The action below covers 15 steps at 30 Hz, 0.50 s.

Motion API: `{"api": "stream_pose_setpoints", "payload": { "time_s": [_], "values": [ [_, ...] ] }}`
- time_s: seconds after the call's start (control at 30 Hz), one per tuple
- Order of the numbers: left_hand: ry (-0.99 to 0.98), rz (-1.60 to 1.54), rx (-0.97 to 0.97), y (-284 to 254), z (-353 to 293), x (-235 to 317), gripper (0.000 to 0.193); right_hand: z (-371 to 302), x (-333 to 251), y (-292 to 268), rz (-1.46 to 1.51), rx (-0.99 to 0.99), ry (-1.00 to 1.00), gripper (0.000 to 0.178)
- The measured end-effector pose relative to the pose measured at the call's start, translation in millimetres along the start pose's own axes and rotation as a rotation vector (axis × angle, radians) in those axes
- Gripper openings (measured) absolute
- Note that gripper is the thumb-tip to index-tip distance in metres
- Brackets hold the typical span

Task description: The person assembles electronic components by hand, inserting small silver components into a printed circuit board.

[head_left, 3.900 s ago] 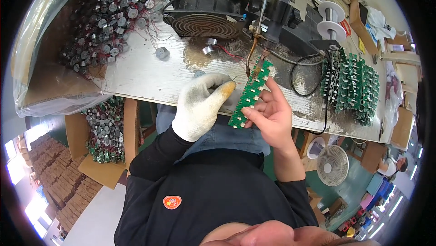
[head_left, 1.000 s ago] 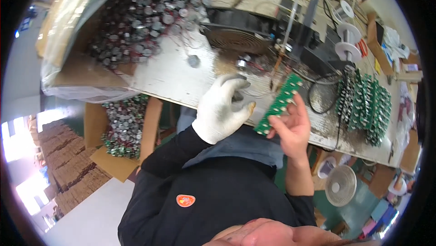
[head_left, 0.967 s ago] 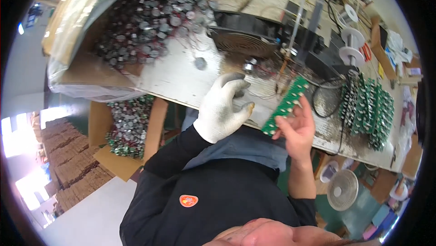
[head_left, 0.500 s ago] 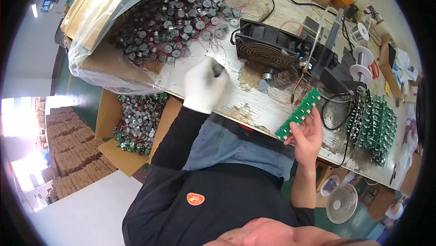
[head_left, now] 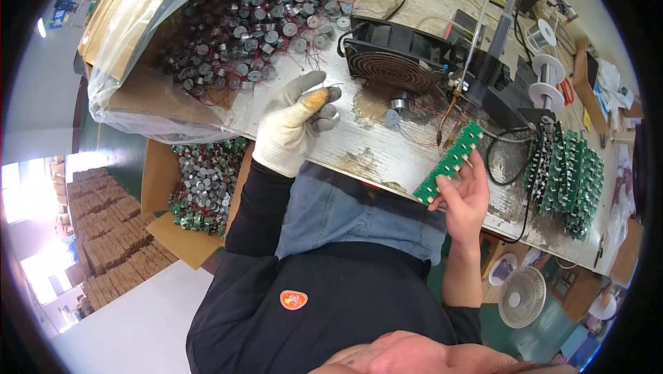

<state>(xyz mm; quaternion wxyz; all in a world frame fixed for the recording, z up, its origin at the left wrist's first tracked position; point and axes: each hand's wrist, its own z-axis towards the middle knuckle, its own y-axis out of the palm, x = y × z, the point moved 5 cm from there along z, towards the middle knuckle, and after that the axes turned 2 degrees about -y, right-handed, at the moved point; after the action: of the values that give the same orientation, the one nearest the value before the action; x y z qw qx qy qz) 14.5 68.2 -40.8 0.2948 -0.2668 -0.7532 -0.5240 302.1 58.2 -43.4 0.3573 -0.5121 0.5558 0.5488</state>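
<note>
My left hand, in a white glove with greyish fingertips and a yellow stain, is raised over the near table edge. Its thumb and a finger press together while another finger stretches out. What they pinch, if anything, is too small to make out. With my bare right hand I grip a long green circuit board strip by its lower part, tilted, its small pale components facing up. The far end of the strip lies just below a soldering tip. Two small round motors with thin wires sit beside the black fan.
A plastic-lined carton spills many wired motors onto the table at the left. Below it stands an open box of motors and green boards. Stacked green board strips and a solder spool are at the right.
My left hand has lifted and shifted left from the tabletop, turning so its stained thumb shows. The right hand still holds the board strip in nearly the same place.
</note>
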Motion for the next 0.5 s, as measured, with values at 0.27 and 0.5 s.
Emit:
{"api": "stream_pose_setpoints", "payload": {
  "time_s": [0.27, 0.5],
  "values": [
    [0.109, 0.578, -0.047, 52.3, -30.7, -8.1, 0.03, -1.7, 2.4, 0.8, 0.05, -0.042, 0.006, 0.076],
    [-0.171, 0.767, -0.086, 72.6, -41.6, -54.1, 0.019, -4.5, -0.3, 8.3, 0.007, -0.075, 0.027, 0.089]
  ]
}}
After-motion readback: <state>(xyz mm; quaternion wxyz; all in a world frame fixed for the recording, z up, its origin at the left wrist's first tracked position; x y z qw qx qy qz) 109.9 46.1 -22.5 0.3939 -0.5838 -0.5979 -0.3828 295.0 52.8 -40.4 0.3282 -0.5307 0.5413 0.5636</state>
